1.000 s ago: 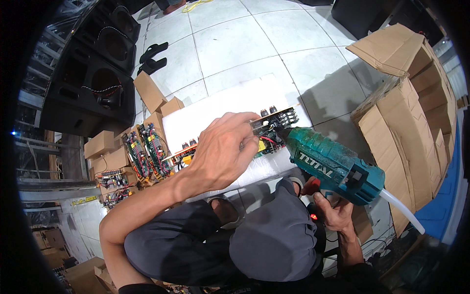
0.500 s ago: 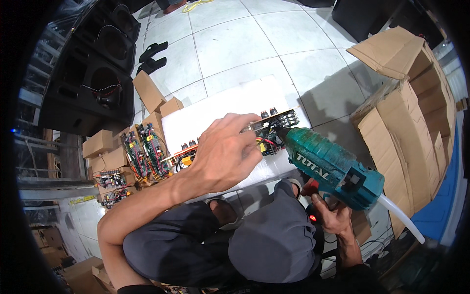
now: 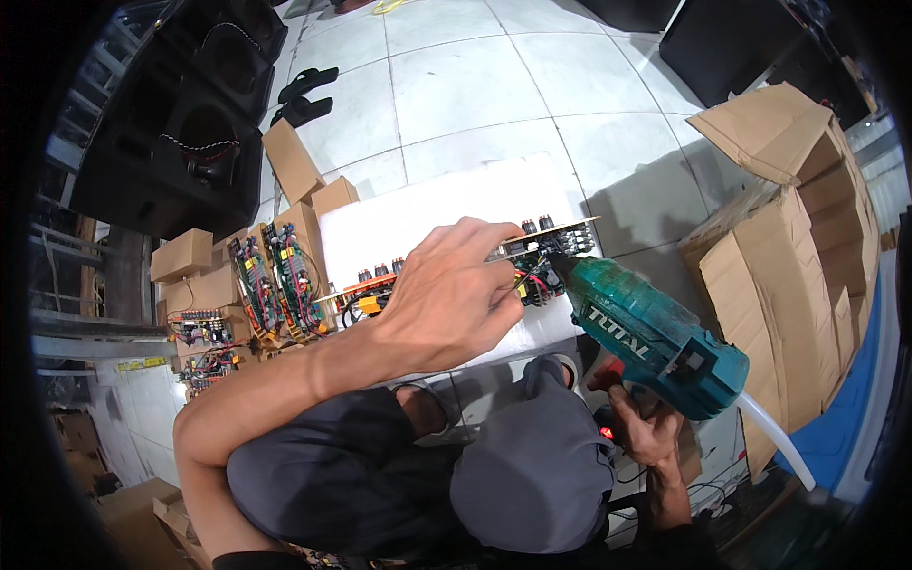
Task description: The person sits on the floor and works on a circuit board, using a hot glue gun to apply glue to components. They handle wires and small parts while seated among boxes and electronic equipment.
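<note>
My left hand (image 3: 456, 294) grips a long circuit board (image 3: 540, 283) from above, its fingers curled over the middle. Black capacitors, wires and a yellow component stand on the board, and my hand covers its centre. Below it lies a white foam slab (image 3: 446, 195). In my right hand (image 3: 646, 427) is a teal hot glue gun (image 3: 655, 328), held by the handle under its body. Its dark nozzle points left into the parts at the board's right end; whether it touches them I cannot tell. A white glue stick (image 3: 779, 442) sticks out of its back.
Several more circuit boards (image 3: 275, 285) lean among small cardboard boxes (image 3: 182, 255) on the left. Black speaker cabinets (image 3: 161, 180) stand behind them. To the right is a big open carton (image 3: 760, 256); black sandals (image 3: 304, 98) lie on the tiled floor (image 3: 465, 85).
The whole view has shifted slightly. More of the gun's red trigger shows beside my right fingers. My left hand keeps its hold on the board, and the nozzle stays at its right end.
</note>
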`<state>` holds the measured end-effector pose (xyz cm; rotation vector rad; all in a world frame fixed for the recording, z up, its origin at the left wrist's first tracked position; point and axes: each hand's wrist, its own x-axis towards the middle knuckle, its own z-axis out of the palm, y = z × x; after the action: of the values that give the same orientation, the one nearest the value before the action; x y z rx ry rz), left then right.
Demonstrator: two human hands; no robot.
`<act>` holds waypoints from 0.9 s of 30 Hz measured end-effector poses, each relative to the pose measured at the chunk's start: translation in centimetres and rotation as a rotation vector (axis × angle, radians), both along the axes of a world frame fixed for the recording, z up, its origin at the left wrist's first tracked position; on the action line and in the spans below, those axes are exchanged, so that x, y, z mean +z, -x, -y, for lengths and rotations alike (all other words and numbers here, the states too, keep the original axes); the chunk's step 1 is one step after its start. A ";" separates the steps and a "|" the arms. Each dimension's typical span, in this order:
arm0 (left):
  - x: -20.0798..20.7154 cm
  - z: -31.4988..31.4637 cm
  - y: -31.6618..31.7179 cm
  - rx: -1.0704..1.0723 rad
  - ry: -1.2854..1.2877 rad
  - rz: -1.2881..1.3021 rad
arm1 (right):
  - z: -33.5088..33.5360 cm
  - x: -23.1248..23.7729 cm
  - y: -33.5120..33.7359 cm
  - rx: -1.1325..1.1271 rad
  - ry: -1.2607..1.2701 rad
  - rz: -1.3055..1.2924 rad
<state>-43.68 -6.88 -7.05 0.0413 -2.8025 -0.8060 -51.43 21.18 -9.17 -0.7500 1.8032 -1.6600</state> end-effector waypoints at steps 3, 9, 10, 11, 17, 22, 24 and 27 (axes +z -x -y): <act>0.0 -0.1 -0.1 -0.002 -0.008 0.011 | -0.1 -0.3 -0.1 -0.029 -0.014 0.060; 0.0 0.0 -0.1 -0.005 -0.011 0.009 | 0.1 -0.4 0.0 -0.021 0.000 -0.020; -0.1 0.0 -0.1 -0.007 -0.011 0.003 | 0.1 -0.1 0.2 -0.004 -0.014 -0.021; -0.1 0.0 -0.1 -0.009 -0.012 -0.001 | 0.2 0.1 0.3 0.013 -0.029 -0.022; 0.2 0.0 -0.1 -0.004 -0.007 0.022 | 0.0 0.4 0.4 0.009 -0.132 -0.070; 0.1 -0.1 -0.1 0.014 0.013 -0.004 | -0.2 -0.5 0.1 -0.030 -0.052 -0.028; 0.0 -0.1 0.0 0.011 0.007 0.011 | -0.4 -0.6 0.3 -0.014 -0.043 -0.050; 0.2 -0.1 -0.1 0.006 -0.010 0.051 | -0.2 -0.3 0.6 0.010 -0.055 -0.076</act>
<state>-43.62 -6.79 -6.87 0.0729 -2.8445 -0.8293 -52.07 21.36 -9.46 -0.8067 1.8865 -1.5887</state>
